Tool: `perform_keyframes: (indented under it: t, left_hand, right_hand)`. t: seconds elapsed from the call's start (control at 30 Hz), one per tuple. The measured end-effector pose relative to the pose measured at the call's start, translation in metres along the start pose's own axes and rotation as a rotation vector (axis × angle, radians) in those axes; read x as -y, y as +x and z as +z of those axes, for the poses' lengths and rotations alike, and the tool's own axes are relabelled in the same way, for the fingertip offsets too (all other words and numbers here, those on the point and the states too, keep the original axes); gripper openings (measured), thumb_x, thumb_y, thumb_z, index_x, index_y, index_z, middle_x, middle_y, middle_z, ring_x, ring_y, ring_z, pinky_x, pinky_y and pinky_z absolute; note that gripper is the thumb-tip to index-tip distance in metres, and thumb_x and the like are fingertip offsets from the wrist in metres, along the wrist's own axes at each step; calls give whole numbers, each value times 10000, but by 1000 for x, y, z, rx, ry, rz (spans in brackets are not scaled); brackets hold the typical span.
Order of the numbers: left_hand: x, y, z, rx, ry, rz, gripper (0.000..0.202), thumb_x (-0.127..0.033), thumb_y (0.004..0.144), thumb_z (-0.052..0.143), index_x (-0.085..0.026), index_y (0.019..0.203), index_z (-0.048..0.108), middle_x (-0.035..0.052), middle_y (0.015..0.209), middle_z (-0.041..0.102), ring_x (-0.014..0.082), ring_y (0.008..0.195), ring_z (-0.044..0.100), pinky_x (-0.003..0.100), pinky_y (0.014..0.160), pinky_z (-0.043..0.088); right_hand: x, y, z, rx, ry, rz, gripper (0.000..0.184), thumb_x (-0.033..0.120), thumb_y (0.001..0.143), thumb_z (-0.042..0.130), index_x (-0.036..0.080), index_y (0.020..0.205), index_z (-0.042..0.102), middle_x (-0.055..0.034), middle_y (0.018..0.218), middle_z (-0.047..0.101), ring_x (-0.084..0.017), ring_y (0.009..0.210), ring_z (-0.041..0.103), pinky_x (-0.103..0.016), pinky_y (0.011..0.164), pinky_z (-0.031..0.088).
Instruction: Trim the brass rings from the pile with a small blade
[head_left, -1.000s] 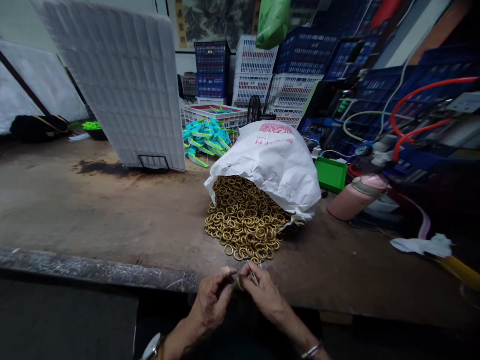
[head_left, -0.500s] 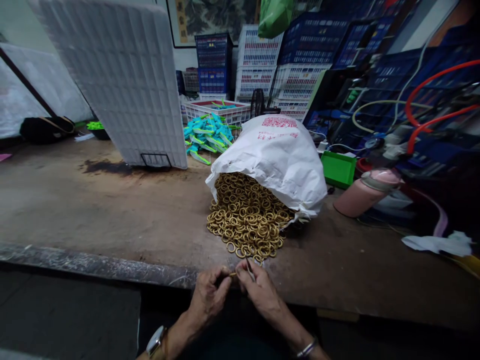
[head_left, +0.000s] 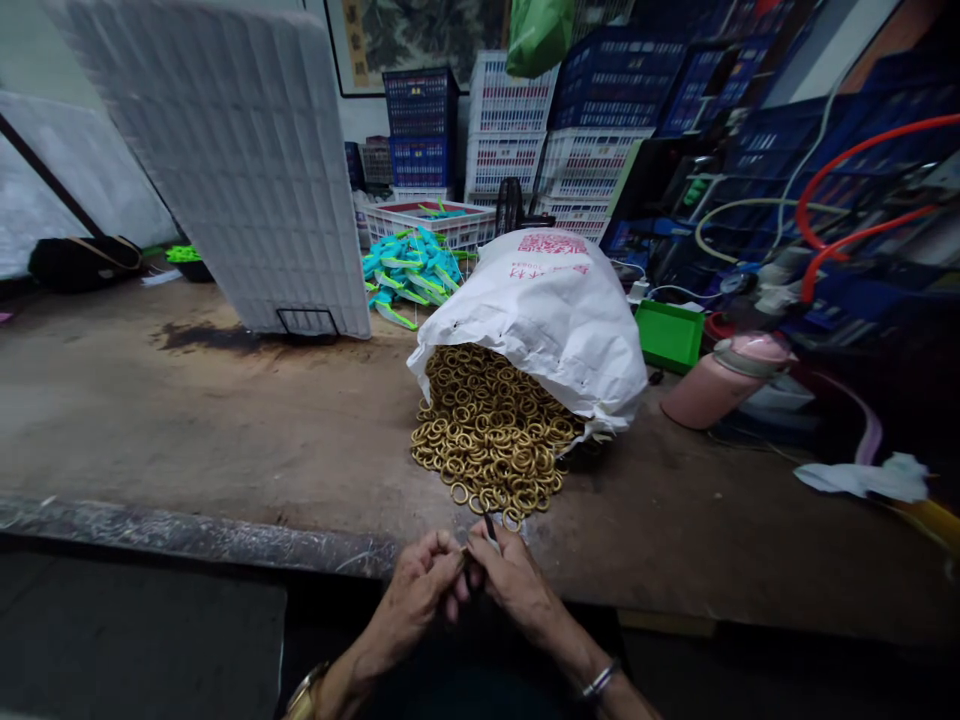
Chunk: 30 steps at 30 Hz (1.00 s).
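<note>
My left hand (head_left: 420, 590) and my right hand (head_left: 514, 580) meet at the near edge of the workbench (head_left: 225, 420), fingers pinched together. Between them sits a small brass ring, mostly hidden by the fingertips. A thin dark tool (head_left: 489, 527) sticks up from my right hand's pinch. Just beyond the hands lies a heap of brass rings (head_left: 491, 435) spilling out of a white sack (head_left: 544, 315) that lies on its side.
A white grid panel (head_left: 232, 170) leans upright at the back left. Turquoise plastic parts (head_left: 409, 275) lie behind the sack. A green box (head_left: 669, 335), a pink flask (head_left: 727, 380), red hoses (head_left: 847, 200) and stacked crates (head_left: 510, 130) crowd the right and rear.
Both hands stayed together at the bench edge, shifting only slightly. The ring seen between the fingers a second ago is now mostly covered. The view has shifted a little.
</note>
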<state>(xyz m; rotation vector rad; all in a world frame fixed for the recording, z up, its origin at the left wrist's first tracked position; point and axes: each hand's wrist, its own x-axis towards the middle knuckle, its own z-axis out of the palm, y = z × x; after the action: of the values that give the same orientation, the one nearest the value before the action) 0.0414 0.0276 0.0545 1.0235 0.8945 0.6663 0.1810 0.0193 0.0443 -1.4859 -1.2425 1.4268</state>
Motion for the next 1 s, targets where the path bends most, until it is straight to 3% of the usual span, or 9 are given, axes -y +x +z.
perform_keyframes:
  t: [0.17, 0.3, 0.47, 0.8, 0.93, 1.0]
  left_hand:
    - [3, -3, 1, 10, -256, -56, 243, -391, 760, 555, -172, 754, 451, -29, 617, 546, 47, 415, 438, 152, 380, 333]
    - [5, -3, 0, -42, -234, -23, 247, -383, 751, 574, -177, 783, 442, -30, 645, 555, 48, 440, 457, 153, 397, 362]
    - [5, -2, -2, -58, -159, -1, 296, -435, 734, 573, -178, 790, 437, -28, 635, 550, 57, 459, 470, 159, 405, 376]
    - [1, -12, -3, -46, -56, -21, 296, -456, 769, 516, -182, 731, 411, -61, 556, 478, 33, 378, 402, 156, 370, 378]
    - [-2, -22, -4, 91, -153, -11, 249, -400, 778, 536, -172, 755, 438, -26, 602, 533, 59, 424, 468, 193, 407, 428]
    - [-4, -23, -5, 95, -242, -13, 238, -377, 765, 562, -166, 746, 453, 14, 686, 572, 87, 502, 521, 201, 420, 439]
  right_hand:
    - [6, 0, -4, -71, -148, -74, 212, 322, 813, 363, 185, 702, 480, 30, 545, 507, -104, 534, 473, -212, 544, 337]
    - [5, -7, -6, -63, -572, -182, 135, 202, 778, 373, 198, 768, 508, 3, 642, 563, -123, 595, 501, -220, 557, 307]
    - [-5, -11, -2, -5, -889, -187, 279, 69, 650, 389, 204, 863, 507, -6, 706, 612, -142, 648, 541, -227, 561, 272]
    - [-8, -7, 1, -14, -1080, -146, 357, 61, 655, 393, 173, 981, 487, -45, 761, 628, -183, 710, 566, -257, 566, 255]
    - [-5, -2, -8, -148, -1056, -126, 365, 27, 634, 389, 168, 956, 490, -44, 745, 631, -171, 673, 569, -250, 550, 256]
    - [-3, 2, -13, -243, -1013, -137, 357, 4, 637, 386, 180, 929, 492, -28, 735, 632, -154, 666, 571, -237, 559, 267]
